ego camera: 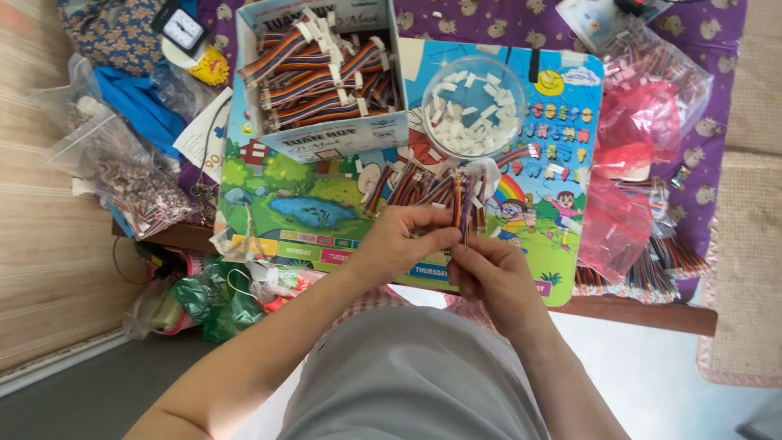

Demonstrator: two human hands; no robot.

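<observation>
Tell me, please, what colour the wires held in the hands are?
Multicoloured, rainbow-striped ribbon wires; head view.

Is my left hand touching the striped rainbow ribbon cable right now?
Touching. The head view shows the left hand pinching the striped rainbow ribbon cable between its fingertips.

cardboard box (326,134) and clear bowl (475,106) blocking far side, loose cables (407,183) between, near board edge (309,244) open

Behind the bright cartoon picture board (326,208): white cardboard box (342,134) full of rainbow wires. Right of box: clear round plastic bowl (475,106) of little white bits. Far right: red plastic bag (643,130). Far left: small white clock (184,29).
</observation>
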